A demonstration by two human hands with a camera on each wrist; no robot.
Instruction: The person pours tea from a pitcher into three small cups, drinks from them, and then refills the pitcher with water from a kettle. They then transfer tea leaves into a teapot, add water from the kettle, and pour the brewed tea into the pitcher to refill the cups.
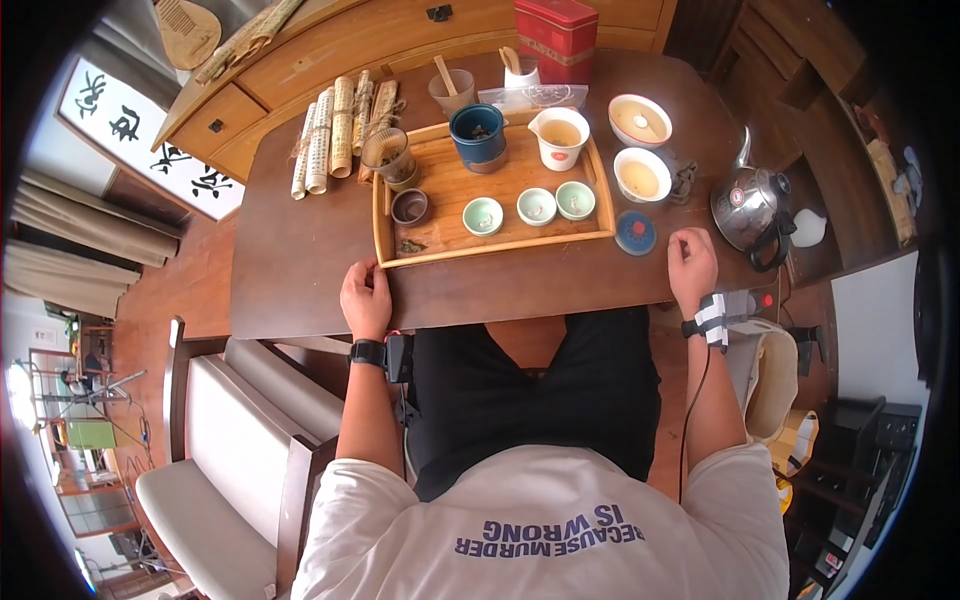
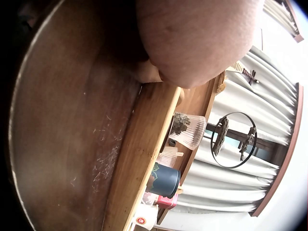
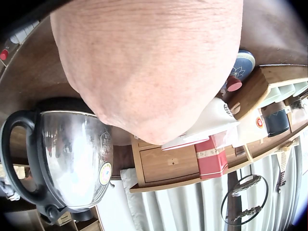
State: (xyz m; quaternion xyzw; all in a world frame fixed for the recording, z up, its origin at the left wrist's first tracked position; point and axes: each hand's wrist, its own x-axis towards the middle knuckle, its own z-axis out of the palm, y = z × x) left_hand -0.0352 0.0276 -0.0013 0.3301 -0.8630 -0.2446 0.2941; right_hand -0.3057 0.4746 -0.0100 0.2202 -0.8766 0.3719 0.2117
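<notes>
"What do the hands grip?"

"Nothing. The left hand [image 1: 366, 300] is released, its fingers loosely bent, resting at the near table edge. The right hand [image 1: 693, 265] is idle too, loosely curled on the table [image 1: 290, 230]."

"Where are they, taking the middle of the tray [image 1: 515, 172] as the dial, twelve pointing away from the person?"

"The left lies between seven and eight, just beside the tray's corner; I cannot tell whether it touches the wood. The right is near four, well apart from the tray."

"And beside the right hand?"

"A blue lid [image 1: 635, 232] lies flat at that hand's ten o'clock, between hand and tray. The steel kettle [image 1: 742, 212] stands at its one to two."

"What stands on the tray?"

"A blue pot [image 1: 477, 133] at twelve, a white pitcher [image 1: 560, 155] of amber liquid at two, three pale green cups [image 1: 536, 207] from six round to three, a small brown cup [image 1: 410, 207] between eight and nine, and a ribbed glass [image 1: 385, 150] at ten, with dark leaves showing in the left wrist view."

"Farther out?"

"Two white bowls [image 1: 641, 156] holding liquid sit between two and three, a red tin [image 1: 556, 45] near one, rolled scrolls [image 1: 343, 125] at ten."
</notes>
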